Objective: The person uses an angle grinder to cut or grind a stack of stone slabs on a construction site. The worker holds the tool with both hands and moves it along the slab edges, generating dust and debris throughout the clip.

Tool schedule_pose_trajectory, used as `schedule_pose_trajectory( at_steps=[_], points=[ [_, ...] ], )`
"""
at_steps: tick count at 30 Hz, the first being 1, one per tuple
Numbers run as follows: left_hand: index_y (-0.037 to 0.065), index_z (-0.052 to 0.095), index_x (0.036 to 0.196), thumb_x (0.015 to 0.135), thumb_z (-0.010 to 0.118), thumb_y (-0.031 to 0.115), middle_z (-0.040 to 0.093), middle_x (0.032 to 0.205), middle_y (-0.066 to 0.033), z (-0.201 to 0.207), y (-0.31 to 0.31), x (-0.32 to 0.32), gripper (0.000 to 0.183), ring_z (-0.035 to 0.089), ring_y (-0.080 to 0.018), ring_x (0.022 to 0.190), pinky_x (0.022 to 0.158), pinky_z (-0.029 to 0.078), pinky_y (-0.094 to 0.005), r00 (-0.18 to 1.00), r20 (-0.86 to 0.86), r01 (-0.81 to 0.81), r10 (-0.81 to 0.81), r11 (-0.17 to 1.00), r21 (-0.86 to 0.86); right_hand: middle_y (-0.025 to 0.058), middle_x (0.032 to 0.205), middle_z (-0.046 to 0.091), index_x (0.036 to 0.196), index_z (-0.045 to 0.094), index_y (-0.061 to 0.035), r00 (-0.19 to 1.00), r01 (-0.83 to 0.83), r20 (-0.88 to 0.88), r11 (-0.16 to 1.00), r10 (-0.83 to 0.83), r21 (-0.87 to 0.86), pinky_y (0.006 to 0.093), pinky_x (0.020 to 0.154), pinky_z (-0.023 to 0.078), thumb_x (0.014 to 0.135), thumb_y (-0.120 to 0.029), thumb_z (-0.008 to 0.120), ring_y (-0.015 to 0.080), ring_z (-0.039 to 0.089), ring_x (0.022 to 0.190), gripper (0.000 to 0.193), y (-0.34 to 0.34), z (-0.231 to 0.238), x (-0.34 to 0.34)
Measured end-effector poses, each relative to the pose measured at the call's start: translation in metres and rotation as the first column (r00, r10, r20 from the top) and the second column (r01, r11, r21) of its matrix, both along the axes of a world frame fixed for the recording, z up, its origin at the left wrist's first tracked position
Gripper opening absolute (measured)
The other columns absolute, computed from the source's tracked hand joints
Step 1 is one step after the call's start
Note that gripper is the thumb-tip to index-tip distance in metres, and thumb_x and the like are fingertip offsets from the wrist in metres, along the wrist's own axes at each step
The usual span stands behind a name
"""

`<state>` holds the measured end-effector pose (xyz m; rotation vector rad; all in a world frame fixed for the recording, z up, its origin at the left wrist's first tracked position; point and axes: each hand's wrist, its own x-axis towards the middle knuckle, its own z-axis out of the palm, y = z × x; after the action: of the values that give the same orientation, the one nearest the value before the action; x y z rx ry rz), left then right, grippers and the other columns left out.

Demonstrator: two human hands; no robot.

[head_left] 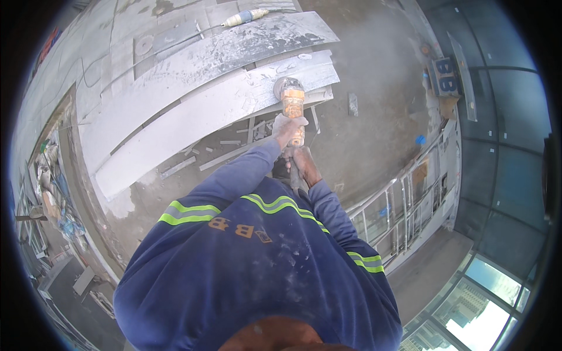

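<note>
My left hand [287, 128], dusted white, is wrapped round the body of an orange angle grinder [293, 105]. Behind it, my right hand [305, 166] closes on the grinder's rear end, its fingers partly hidden. The grinder's head lies at the near edge of a long white board [234, 93], close to its right end. Whether the disc touches the board cannot be made out. A second long board [228, 52], smeared with grey, lies just beyond the first. Pale dust hangs in the air to the right of the boards.
A cable with a white and yellow cylindrical piece [244, 17] runs across the far boards. Offcut strips [177, 168] litter the floor below the board. White metal railing frames [404, 205] lean at the right, near dark glass panels [515, 123]. Bagged debris [55, 181] lies far left.
</note>
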<state>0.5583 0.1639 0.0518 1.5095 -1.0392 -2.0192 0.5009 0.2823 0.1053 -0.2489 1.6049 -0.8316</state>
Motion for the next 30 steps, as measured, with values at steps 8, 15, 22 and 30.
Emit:
schedule_pose_trajectory(
  at_steps=[8,15,22,30],
  points=[
    [0.001,0.078,0.098,0.074,0.088,0.029,0.077,0.090,-0.0124,0.010,0.007,0.024,0.038,0.075,-0.0219,0.078,0.072,0.060,-0.0371,1.000,0.001,0.031,-0.031,0.999,-0.025,0.0054,0.068,0.063,0.084,0.070,-0.0002,0.998,-0.030,-0.058,0.999,0.032,0.031,0.0355,0.046,0.049,0.082,-0.007,0.068,0.0161,0.061,0.051,0.007,0.007,-0.002,0.017],
    [0.001,0.074,0.098,0.077,0.087,0.019,0.073,0.084,-0.0087,0.028,0.007,0.029,0.030,0.070,-0.0180,0.068,0.062,0.057,-0.0353,0.997,-0.083,-0.001,0.002,1.000,0.004,0.0063,0.068,0.064,0.085,0.071,0.0016,0.997,-0.022,-0.070,1.000,0.023,0.015,0.0361,0.046,0.049,0.082,-0.009,0.069,0.0171,0.062,0.052,0.011,0.009,-0.009,0.019],
    [-0.001,0.078,0.101,0.071,0.088,0.033,0.079,0.094,-0.0142,-0.009,0.001,0.027,0.047,0.077,-0.0245,0.083,0.078,0.060,-0.0389,1.000,-0.014,0.023,-0.023,1.000,-0.012,0.0059,0.068,0.063,0.085,0.070,0.0007,0.998,-0.026,-0.064,0.999,0.029,0.044,0.0358,0.046,0.048,0.080,-0.007,0.068,0.0170,0.060,0.052,0.009,0.001,-0.001,0.024],
    [0.002,0.074,0.094,0.079,0.085,0.016,0.072,0.082,-0.0077,-0.012,0.008,0.037,0.023,0.070,-0.0184,0.064,0.057,0.057,-0.0351,0.999,-0.048,-0.005,0.004,1.000,-0.025,0.0040,0.063,0.061,0.077,0.068,-0.0017,0.998,-0.020,-0.060,0.999,0.018,-0.031,0.0331,0.044,0.048,0.082,-0.009,0.071,0.0149,0.058,0.049,0.009,0.007,0.000,0.038]
  ],
)
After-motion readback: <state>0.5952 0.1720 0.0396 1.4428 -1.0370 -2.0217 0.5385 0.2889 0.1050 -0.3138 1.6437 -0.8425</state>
